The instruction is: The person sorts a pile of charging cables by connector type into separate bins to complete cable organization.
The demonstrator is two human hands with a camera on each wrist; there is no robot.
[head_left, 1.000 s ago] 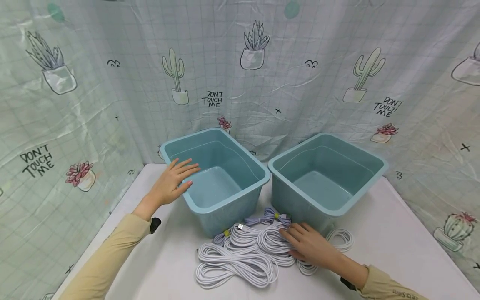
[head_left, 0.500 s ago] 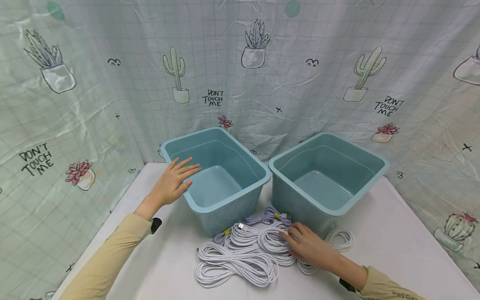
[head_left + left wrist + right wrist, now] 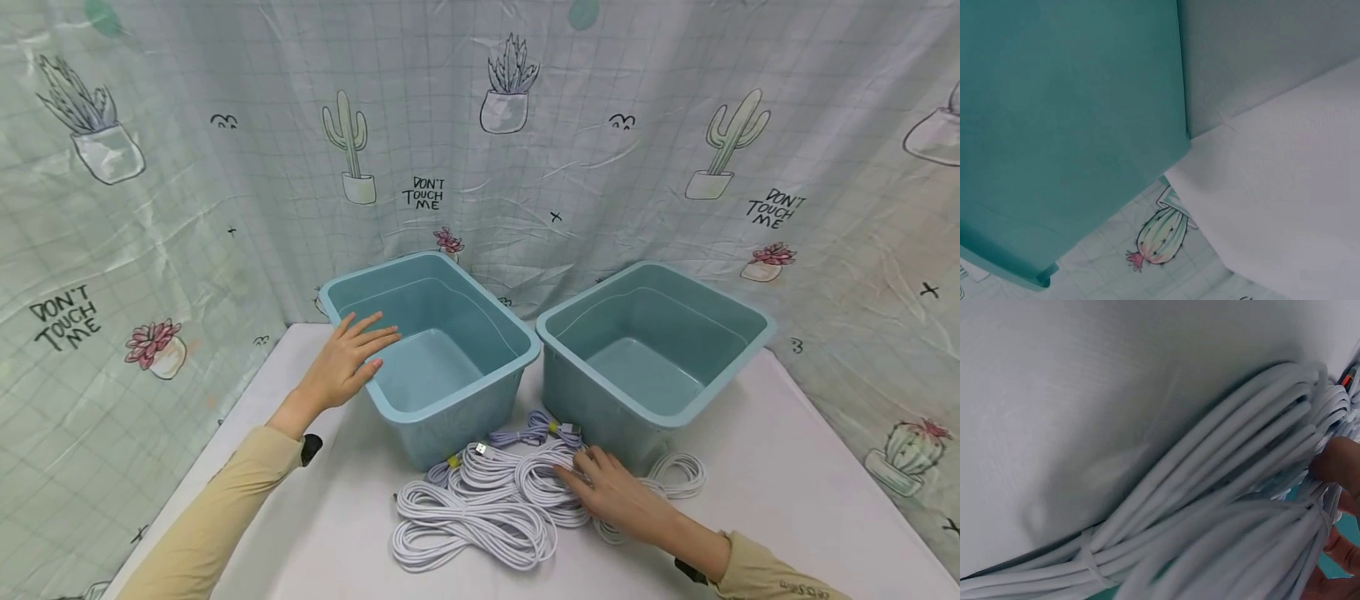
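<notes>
My left hand (image 3: pixel 341 362) rests on the left rim of the left blue plastic bin (image 3: pixel 461 408), its fingers spread over the inside. In front of the right bin (image 3: pixel 592 400), my right hand (image 3: pixel 626 500) holds a white cable coil (image 3: pixel 542 482) at its right end. In the right wrist view, thumb and fingers (image 3: pixel 1342 551) are round the tied strands of this coil (image 3: pixel 1241 540). A larger white cable bundle (image 3: pixel 472 529) lies in front, looped and tied at its middle. The left wrist view shows the bin's outer wall (image 3: pixel 1066 106), without the hand.
Pale purple cables with yellow ties (image 3: pixel 517 437) lie between the bins' front corners. Another white coil (image 3: pixel 686 477) sits right of my right hand, partly behind it. Both bins show bare floors. A patterned curtain (image 3: pixel 555 167) hangs behind the white table (image 3: pixel 757 492).
My right thumb and fingers have shifted slightly at the coil, and the hand has moved a little. The left hand keeps its place on the rim. The view has tilted slightly.
</notes>
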